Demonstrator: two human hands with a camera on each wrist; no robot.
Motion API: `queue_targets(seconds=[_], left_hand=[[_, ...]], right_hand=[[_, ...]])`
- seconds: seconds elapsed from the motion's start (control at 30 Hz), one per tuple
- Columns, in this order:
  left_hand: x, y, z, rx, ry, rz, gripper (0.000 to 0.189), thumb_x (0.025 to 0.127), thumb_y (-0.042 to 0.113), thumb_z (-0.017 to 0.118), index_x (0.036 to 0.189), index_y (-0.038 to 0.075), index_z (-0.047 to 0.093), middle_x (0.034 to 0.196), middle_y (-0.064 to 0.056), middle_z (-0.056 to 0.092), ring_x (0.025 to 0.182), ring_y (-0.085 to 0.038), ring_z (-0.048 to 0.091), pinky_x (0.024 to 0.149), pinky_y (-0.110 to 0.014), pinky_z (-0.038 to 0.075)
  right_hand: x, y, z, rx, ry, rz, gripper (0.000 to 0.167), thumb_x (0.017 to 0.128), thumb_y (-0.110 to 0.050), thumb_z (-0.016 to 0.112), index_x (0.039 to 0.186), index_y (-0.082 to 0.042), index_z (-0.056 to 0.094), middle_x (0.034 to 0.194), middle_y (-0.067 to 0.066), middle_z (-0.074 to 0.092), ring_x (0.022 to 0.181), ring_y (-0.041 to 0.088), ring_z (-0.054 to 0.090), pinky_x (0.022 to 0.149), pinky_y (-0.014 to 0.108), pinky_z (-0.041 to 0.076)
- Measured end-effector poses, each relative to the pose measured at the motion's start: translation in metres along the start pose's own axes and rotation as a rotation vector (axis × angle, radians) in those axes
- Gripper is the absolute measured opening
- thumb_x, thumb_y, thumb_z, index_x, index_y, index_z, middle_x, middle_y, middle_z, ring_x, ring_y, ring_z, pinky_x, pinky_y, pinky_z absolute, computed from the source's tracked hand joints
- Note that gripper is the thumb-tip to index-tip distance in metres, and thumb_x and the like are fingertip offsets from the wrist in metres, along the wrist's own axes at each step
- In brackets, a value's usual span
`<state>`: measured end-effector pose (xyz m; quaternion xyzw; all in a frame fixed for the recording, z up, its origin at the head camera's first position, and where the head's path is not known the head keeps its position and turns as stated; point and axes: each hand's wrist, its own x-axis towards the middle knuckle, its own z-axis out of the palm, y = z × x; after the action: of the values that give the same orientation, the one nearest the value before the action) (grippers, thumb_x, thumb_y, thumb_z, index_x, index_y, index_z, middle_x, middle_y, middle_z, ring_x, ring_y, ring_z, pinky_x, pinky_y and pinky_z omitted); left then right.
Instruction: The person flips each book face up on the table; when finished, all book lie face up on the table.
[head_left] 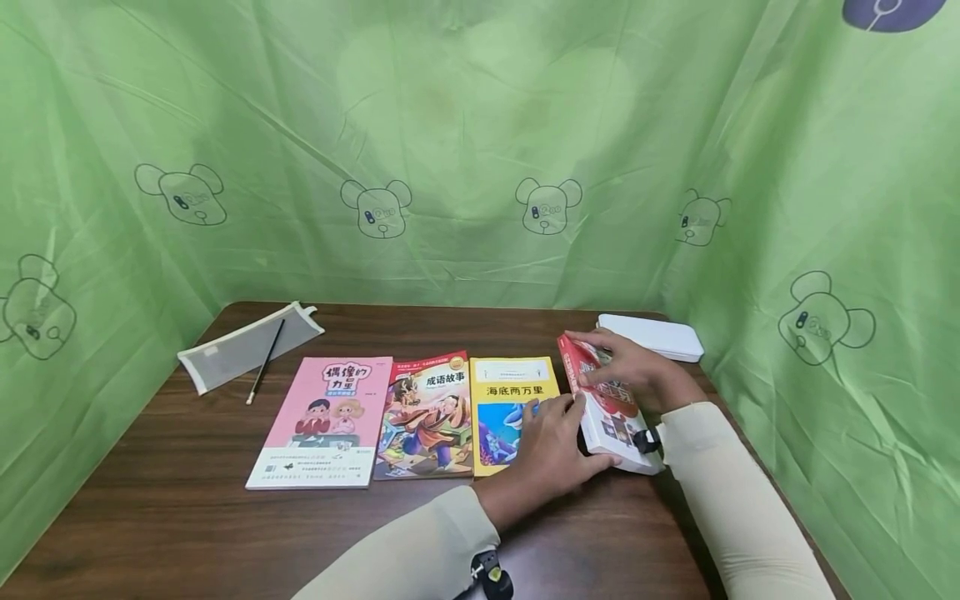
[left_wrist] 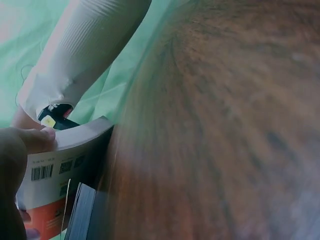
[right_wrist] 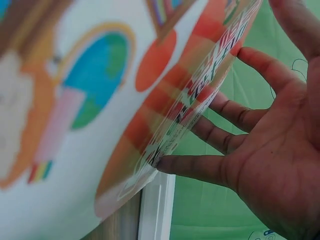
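Note:
In the head view, both hands are on a thick red-and-white book [head_left: 617, 414] at the right end of a row of books. My left hand [head_left: 551, 442] holds its lower left part, the thumb along the near edge. My right hand [head_left: 637, 371] grips the upper part, fingers across the cover and top edge. The book tilts, and its barcoded back cover [left_wrist: 45, 175] shows beside my left hand [left_wrist: 12, 170] in the left wrist view. In the right wrist view, the fingertips of my right hand [right_wrist: 270, 130] touch the edge of the illustrated cover [right_wrist: 100, 100].
Left of the held book lie a yellow book [head_left: 517, 373], a colourful storybook [head_left: 423, 417] and a pink book [head_left: 322, 425]. A pencil [head_left: 266, 362] rests partly on a pale mesh pouch [head_left: 240, 354]. A white case [head_left: 652, 337] sits beyond my right hand. Green curtains [head_left: 465, 267] surround the wooden table [head_left: 180, 517].

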<state>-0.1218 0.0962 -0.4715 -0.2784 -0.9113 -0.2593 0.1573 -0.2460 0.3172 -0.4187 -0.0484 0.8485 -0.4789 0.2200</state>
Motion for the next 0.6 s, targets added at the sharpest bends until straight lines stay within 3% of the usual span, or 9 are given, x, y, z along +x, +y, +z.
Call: queue_targets(seconds=[0.1,0.3,0.5,0.6], left_hand=[[-0.0006,0.0007,-0.0012,0.043,-0.024,-0.022,0.096,0.084,0.077,0.08,0.157,0.017,0.059,0.155,-0.008,0.061,0.143,-0.026,0.059,0.117,-0.057,0.046],[-0.0008,0.003,0.0,0.048,-0.085,-0.073,0.1,0.084,0.078,0.079,0.161,0.018,0.056,0.169,-0.008,0.05,0.153,-0.031,0.049,0.124,-0.069,0.04],[-0.0001,0.0048,0.0033,0.071,-0.123,-0.093,0.101,0.083,0.079,0.079,0.159,0.016,0.058,0.168,-0.006,0.053,0.156,-0.034,0.048,0.127,-0.073,0.034],[0.0003,0.0055,0.0057,0.093,-0.147,-0.102,0.099,0.082,0.078,0.081,0.156,0.015,0.061,0.165,-0.005,0.057,0.156,-0.033,0.048,0.127,-0.073,0.033]], right_hand=[[0.001,-0.0004,0.0003,0.0,0.005,0.014,0.096,0.085,-0.03,0.096,0.165,-0.044,0.045,0.167,0.011,0.03,0.138,0.037,0.046,0.095,0.037,0.059],[0.0,-0.0008,0.0004,-0.014,0.009,0.045,0.094,0.085,-0.03,0.095,0.165,-0.041,0.047,0.182,0.01,0.011,0.15,0.043,0.036,0.102,0.042,0.056],[0.003,-0.0023,0.0022,-0.075,0.03,0.107,0.094,0.083,-0.034,0.097,0.164,-0.042,0.049,0.185,0.012,0.001,0.165,0.053,0.014,0.121,0.068,0.042],[0.0062,-0.002,0.0041,-0.195,0.049,0.109,0.093,0.082,-0.037,0.097,0.163,-0.04,0.051,0.185,0.018,0.005,0.165,0.057,0.013,0.125,0.076,0.033]])
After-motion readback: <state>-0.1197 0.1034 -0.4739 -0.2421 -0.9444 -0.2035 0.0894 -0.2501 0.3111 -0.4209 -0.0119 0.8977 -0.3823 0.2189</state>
